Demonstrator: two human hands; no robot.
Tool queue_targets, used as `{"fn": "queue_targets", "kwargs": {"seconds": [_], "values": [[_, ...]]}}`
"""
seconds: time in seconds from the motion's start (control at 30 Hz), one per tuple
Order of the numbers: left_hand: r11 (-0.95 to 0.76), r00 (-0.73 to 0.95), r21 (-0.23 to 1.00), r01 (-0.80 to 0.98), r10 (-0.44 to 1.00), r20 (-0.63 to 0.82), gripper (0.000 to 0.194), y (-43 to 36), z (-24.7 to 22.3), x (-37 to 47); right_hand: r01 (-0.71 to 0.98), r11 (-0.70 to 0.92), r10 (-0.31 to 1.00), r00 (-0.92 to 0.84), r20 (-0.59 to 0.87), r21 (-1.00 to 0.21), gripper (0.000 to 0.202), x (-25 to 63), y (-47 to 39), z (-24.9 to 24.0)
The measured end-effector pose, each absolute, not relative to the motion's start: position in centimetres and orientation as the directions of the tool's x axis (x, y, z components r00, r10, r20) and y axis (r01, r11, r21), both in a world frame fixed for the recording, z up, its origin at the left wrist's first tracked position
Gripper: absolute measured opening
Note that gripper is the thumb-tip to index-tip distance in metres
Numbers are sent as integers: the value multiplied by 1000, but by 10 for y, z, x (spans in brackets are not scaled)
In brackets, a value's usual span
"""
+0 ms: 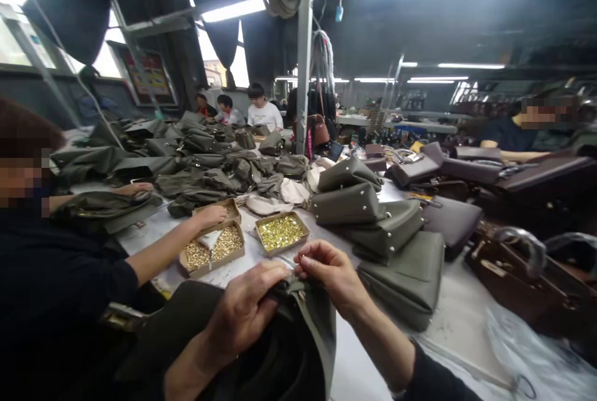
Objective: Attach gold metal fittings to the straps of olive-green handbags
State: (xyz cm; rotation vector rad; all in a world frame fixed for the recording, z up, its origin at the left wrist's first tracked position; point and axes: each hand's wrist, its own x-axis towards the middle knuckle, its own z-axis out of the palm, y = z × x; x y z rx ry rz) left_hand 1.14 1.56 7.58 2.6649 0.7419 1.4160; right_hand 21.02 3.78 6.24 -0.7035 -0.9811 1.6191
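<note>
A dark olive handbag (317, 326) lies opened toward me at the table's near edge. My left hand (247, 304) is closed on its upper edge, thumb and fingers pinching the material. At the same edge, my right hand (326, 270) has thumb and forefinger pressed together around something too small to name. Just beyond my hands sits a shallow cardboard box of shiny gold metal pieces (281, 231). Left of it stands a box of duller gold pieces (214, 248) with a white scrap on top.
A co-worker's arm (168, 242) reaches in from the left to a further box. Finished-looking olive bags (396, 264) are stacked at right, beside brown handbags (522, 270) and clear plastic (536, 351). Olive bag pieces (209, 171) cover the far table around a metal post (304, 53).
</note>
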Motion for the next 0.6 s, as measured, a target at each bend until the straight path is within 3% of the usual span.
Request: {"fn": "queue_targets", "kwargs": {"seconds": [0.17,0.3,0.6], "values": [[-913,557,156,378,359,749,45,12,41,22,-635,-138,986,-157,-48,-760,38,220,21,23],[-895,566,82,438,346,748,47,9,31,19,-602,-108,987,-157,-15,-791,33,223,16,16],[-910,573,56,410,305,760,34,2,42,23,-291,255,904,-268,334,-922,18,233,14,34]]}}
